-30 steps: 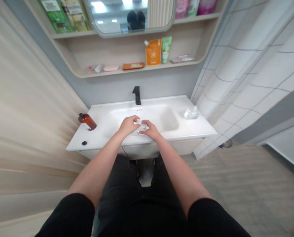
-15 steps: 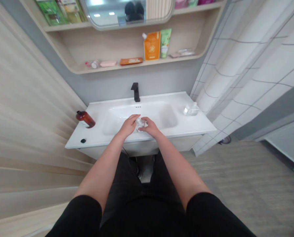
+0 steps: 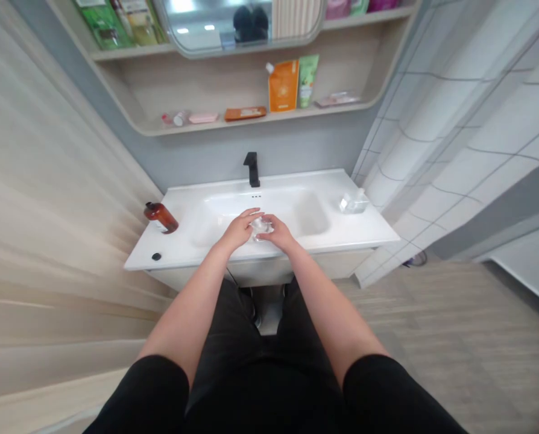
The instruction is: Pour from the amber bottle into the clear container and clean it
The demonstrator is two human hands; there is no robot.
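Over the front part of the white sink basin, my right hand has its fingers curled round a small clear, see-through container. Glare and the fingers hide its exact shape. My left hand is at the left side of the container, fingers stretched out and apart, the tips close to or touching its top. Behind both hands stands a black faucet. On the left of the counter a brown bottle with a dark top appears tilted in this view, and a small round black piece lies nearer the front edge.
A clear bottle stands on the counter's right side. Above, a shelf holds an orange pouch, a green tube and several small packets. A mirror hangs over it. A pale curtain borders the left.
The view has shifted slightly, so everything sits a little further right. My left fingers have spread and straightened over the container; my right hand keeps its hold.
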